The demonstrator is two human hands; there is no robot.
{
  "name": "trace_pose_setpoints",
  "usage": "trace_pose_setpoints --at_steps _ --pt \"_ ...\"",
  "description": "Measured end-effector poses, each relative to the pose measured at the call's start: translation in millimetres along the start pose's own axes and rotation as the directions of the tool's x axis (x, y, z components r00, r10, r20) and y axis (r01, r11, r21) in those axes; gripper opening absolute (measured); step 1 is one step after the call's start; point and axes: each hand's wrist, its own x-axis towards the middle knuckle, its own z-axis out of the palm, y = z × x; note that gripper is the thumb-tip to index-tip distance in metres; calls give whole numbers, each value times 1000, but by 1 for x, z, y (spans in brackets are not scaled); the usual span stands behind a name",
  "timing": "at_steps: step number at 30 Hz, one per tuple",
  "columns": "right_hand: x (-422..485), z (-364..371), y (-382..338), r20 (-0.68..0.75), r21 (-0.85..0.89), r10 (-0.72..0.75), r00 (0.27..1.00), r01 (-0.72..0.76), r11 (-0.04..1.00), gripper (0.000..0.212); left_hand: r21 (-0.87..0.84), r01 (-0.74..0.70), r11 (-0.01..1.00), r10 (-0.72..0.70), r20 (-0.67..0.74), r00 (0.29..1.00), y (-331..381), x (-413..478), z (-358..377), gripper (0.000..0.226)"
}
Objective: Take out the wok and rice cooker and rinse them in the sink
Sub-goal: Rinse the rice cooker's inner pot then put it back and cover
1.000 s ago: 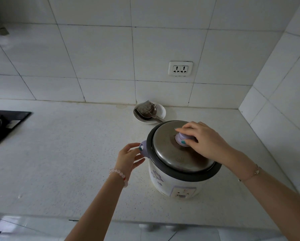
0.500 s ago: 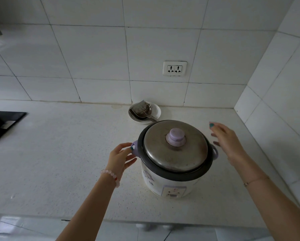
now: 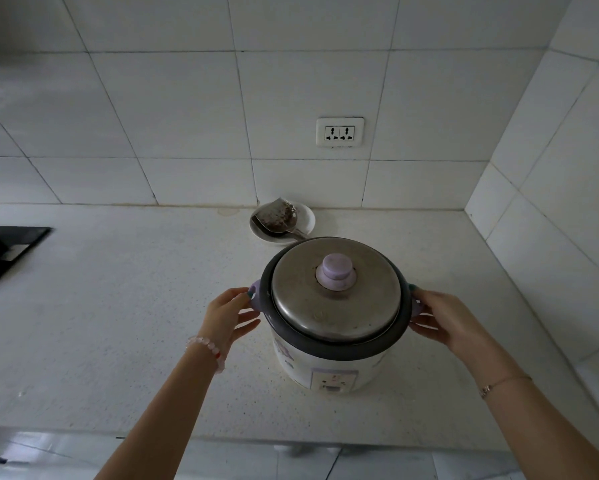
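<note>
Both forearms are bare to the frame's edge. The left hand has at its wrist a bracelet of round pale-pink glassy beads, one reddish bead among them. The right hand has at its wrist a thin gold-coloured chain bracelet with a small charm. Both hands show teal-painted fingernails.
</note>
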Motion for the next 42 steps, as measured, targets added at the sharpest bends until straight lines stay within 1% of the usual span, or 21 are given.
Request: trace_pose_setpoints --at_steps 5,9,13,17,23,25,29,36,38,42 --pt "-1 2 7 -10 -27 -125 992 125 992 24 74 -6 997 8 -29 1000 4 4 8 18" --pt "-4 5 9 -37 -106 -210 977 205 973 23 171 -30 985 38 -43 998 4 6 15 20" --pt "-5 7 8 -38 -135 -257 966 250 959 26 317 -74 946 96 -54 994 2 9 18 22" --pt "-1 11 13 -62 -176 -330 942 315 932 36 420 -130 898 169 -58 984 0 7 21 24" --pt "1 14 17 -87 -152 -373 924 358 921 40 467 -191 863 249 -66 966 -5 -7 19 32" --pt "-1 14 14 -85 -126 -378 922 366 922 41 456 -220 862 284 -75 956 -3 -16 17 33" --pt "-4 16 -4 -73 -86 -405 911 399 913 43 349 -254 902 316 -131 940 2 -32 11 34" --pt "-21 44 -24 70 -9 -436 897 437 899 43 162 -251 954 290 -304 907 2 -71 -17 32" --pt "-27 56 -24 105 14 -424 900 425 905 44 120 -263 957 288 -346 893 2 -84 -30 28" --pt "-44 85 -22 187 6 -413 891 419 908 41 54 -289 956 285 -410 866 2 -109 -60 16"
